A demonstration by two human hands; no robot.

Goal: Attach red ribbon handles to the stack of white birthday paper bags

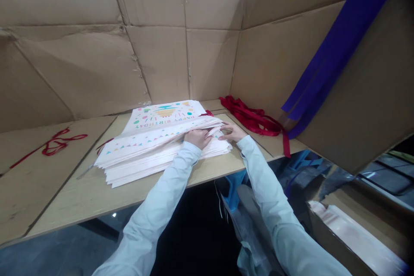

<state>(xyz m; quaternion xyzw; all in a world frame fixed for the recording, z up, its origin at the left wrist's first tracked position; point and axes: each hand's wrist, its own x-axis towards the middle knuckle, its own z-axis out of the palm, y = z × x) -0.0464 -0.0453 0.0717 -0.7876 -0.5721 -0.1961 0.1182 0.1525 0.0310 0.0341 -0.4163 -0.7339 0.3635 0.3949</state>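
A stack of flat white printed papers, which look like folded paper bags, lies on the table. The top one shows "HAPPY BIRTHDAY" with coloured balloons, and a row of small pennants crosses its near part. At the stack's right end, my left hand is closed at the edge, its fingertips partly hidden among the raised layers. Facing it, my right hand has curled fingers pinching a lifted white corner. A bit of red ribbon shows just behind the hands.
Red ribbon lies in a heap at the right and in a loose tangle at the left. Cardboard walls enclose the table's back and right. Wide purple strips hang at the right. Below stands an open carton with white contents.
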